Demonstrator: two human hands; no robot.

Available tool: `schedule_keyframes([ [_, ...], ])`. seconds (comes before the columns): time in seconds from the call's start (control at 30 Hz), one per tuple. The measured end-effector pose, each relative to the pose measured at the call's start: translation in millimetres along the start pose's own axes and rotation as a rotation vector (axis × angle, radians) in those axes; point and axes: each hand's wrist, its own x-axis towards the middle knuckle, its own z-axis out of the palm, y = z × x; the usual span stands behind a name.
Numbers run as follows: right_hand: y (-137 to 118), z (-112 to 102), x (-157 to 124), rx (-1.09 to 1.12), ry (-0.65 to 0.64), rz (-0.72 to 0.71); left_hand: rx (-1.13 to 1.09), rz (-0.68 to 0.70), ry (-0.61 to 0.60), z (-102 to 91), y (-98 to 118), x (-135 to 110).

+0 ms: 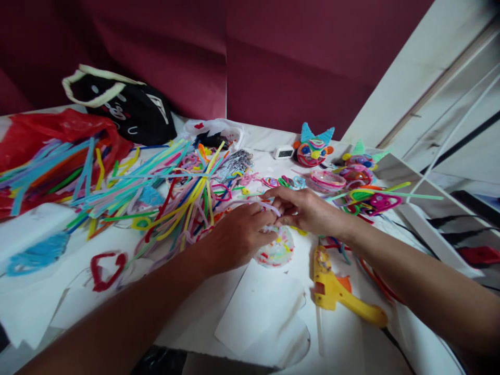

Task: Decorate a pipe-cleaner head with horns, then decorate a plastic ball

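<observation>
My left hand (238, 234) and my right hand (302, 208) meet at the middle of the white table (273, 312). Both pinch a pale lilac pipe cleaner (273, 209) that arches between their fingertips. Just below the fingers lies a round pale disc with coloured specks (278, 251), partly hidden by my left hand. A big loose heap of coloured pipe cleaners (164, 192) spreads to the left of my hands.
A yellow glue gun (339, 291) lies near my right forearm. Finished pipe-cleaner faces (312, 147) and coiled shapes (369, 200) stand at the back right. A red bag (47, 133), a black bag (125, 107), a small white clock (284, 152) and a red heart shape (106, 268) sit around.
</observation>
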Motion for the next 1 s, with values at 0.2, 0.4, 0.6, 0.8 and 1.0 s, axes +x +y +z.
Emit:
schedule_keyframes([
  [0.2,0,-1,11,-0.009,-0.091,-0.011,-0.015,0.015,0.017,1.5,-1,-2],
  [0.4,0,-1,26,0.136,-0.182,0.018,-0.015,0.02,-0.042,2.2,-3,-2],
  [0.6,9,2,42,0.274,-0.257,0.082,-0.031,0.022,-0.032,0.6,-2,-1],
  [0.8,12,5,57,0.394,-0.342,0.112,-0.063,0.033,-0.034,-0.6,-2,0],
  [1.0,14,8,63,0.434,-0.394,0.134,-0.111,0.015,-0.095,1.5,-3,0],
])
